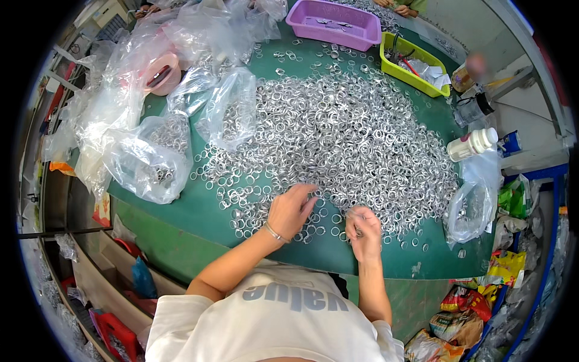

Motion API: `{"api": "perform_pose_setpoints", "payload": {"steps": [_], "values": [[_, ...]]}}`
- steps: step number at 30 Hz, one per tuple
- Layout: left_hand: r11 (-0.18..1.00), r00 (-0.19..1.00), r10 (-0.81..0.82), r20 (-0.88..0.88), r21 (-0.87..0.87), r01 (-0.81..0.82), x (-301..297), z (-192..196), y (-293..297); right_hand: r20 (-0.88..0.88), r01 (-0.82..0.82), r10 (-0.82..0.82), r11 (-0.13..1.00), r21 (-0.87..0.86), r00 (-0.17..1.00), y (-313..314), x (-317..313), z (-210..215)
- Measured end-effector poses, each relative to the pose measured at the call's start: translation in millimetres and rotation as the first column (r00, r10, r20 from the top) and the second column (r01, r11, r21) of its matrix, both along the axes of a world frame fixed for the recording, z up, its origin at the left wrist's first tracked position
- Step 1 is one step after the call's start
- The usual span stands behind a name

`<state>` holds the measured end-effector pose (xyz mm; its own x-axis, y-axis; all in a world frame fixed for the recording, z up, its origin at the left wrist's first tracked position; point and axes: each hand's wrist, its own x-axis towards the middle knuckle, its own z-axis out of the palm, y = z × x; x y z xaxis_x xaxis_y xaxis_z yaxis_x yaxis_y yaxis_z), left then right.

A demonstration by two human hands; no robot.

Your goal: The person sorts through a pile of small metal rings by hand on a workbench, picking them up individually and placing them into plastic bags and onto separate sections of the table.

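Rings (338, 139): a broad silver heap at mid-worktop, spread thin so singles can be picked off its near edge. Left hand (291, 209) rests on that edge, fingers loosely spread over loose rings. Right hand (362, 227), just right of it, is curled, pinching what looks like a few rings. Left of the heap, clear bags (151, 154) hold more. Beyond it, a purple tray (333, 23) and a green bin (415, 65). Green worktop (199, 208); clutter all round.

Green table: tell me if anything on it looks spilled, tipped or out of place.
A white bottle lies on its side at the right edge of the green table. Stray metal rings are scattered beyond the main heap toward the purple tray. Both hands, left and right, work at the heap's near edge.
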<state>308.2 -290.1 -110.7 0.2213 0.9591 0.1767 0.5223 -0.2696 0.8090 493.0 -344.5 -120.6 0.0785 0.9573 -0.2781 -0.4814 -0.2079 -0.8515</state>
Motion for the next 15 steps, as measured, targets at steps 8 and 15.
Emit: {"api": "perform_pose_setpoints", "payload": {"steps": [8, 15], "values": [[0.991, 0.993, 0.082, -0.088, 0.116, -0.071, 26, 3, 61, 0.005, 0.104, -0.104, 0.993, -0.061, 0.995, 42, 5, 8], [0.996, 0.996, 0.088, -0.03, 0.027, -0.087, 29, -1, 62, 0.911, -0.18, -0.408, 0.893, 0.412, 0.058, 68, -19, -1]]}}
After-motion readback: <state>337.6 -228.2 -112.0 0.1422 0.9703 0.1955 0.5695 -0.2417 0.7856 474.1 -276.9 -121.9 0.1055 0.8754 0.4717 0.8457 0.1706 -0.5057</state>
